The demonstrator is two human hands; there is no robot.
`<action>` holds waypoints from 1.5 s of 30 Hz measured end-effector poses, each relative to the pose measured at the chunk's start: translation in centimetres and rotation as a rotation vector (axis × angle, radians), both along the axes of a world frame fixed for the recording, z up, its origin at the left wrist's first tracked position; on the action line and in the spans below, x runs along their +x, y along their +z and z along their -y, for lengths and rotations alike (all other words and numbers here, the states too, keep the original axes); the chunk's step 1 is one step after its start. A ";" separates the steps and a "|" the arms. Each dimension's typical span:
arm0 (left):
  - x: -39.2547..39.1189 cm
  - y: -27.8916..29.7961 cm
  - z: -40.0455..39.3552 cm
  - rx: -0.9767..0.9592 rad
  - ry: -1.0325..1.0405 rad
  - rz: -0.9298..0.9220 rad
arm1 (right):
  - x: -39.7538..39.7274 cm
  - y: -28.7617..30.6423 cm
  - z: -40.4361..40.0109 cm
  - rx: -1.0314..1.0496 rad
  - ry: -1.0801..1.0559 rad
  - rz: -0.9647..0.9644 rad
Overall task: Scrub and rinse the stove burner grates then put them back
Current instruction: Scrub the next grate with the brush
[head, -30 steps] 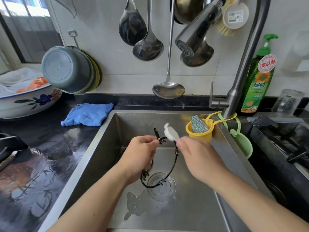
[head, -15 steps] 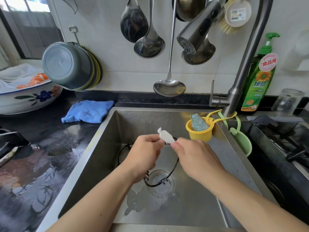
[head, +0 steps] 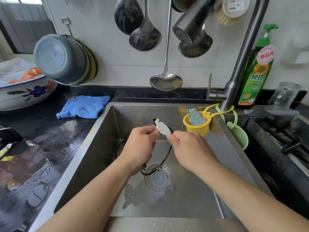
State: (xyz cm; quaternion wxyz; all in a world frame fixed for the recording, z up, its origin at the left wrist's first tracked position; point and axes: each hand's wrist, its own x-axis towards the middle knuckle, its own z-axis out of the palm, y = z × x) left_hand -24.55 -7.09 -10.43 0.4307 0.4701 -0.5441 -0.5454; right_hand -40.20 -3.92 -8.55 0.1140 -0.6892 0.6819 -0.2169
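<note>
Both hands are working over the stainless steel sink (head: 103,134), holding a thin black ring-shaped burner grate (head: 164,158) tilted above the drain (head: 158,178). The left hand (head: 139,148) is gripping the grate near its upper edge, its fingers curled around the wire, while the lower arc of the ring is hanging just above the drain. The right hand (head: 189,148) is pinching a small white scrubbing pad (head: 163,127) between thumb and fingers, pressing it against the top of the grate right beside the left hand. A yellow cup (head: 196,127) carrying a steel wool scrubber (head: 195,115) is hanging at the sink's back right corner, next to a green cup (head: 240,136). The faucet (head: 240,64) is rising behind them, its spray head (head: 189,27) pointing down and left, with a green dish soap bottle (head: 255,71) just beside it. A blue cloth (head: 83,107) is lying on the wet dark counter (head: 33,156) to the left, and ladles (head: 165,79) are hanging on the tiled wall
</note>
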 end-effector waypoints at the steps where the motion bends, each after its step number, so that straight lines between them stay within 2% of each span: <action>1: 0.0 -0.1 0.0 -0.001 0.000 0.008 | 0.1 -0.1 -0.1 0.010 -0.001 0.002; 4: -0.2 -0.4 -0.1 -0.001 -0.021 0.018 | 0.1 -0.2 -0.1 0.024 -0.028 0.017; 9: -0.3 -0.8 0.1 -0.108 -0.024 0.160 | -0.1 -0.2 0.3 0.010 -0.024 0.046; 13: 0.3 -0.7 0.4 -0.108 0.039 0.120 | 0.2 -0.4 0.0 0.057 0.030 0.054; 16: 0.5 -0.6 0.7 -0.071 0.080 0.026 | 0.2 -0.5 0.0 0.091 0.033 0.052; 20: 0.4 -0.5 0.7 -0.046 0.055 -0.015 | 0.5 -0.4 -0.1 0.064 0.007 0.036; 25: 0.4 -0.7 0.5 -0.218 0.055 0.283 | 0.5 -0.1 -0.2 0.023 -0.039 -0.013; 28: -0.4 -0.7 -0.1 -0.251 -0.008 0.356 | 0.1 0.0 0.2 -0.067 -0.053 0.014; 33: -0.1 -0.6 0.2 -0.213 0.055 0.201 | -1.9 -1.0 1.5 0.034 -0.134 0.040; 39: 0.7 0.0 0.7 -0.084 0.104 -0.014 | -3.0 -1.5 2.1 0.034 -0.234 0.097; 42: 0.4 0.1 0.4 -0.102 0.088 -0.020 | -2.1 -1.3 1.8 0.074 -0.179 0.117; 45: 0.3 -0.1 0.1 -0.180 0.053 0.057 | -0.3 -0.8 0.7 0.017 -0.046 0.128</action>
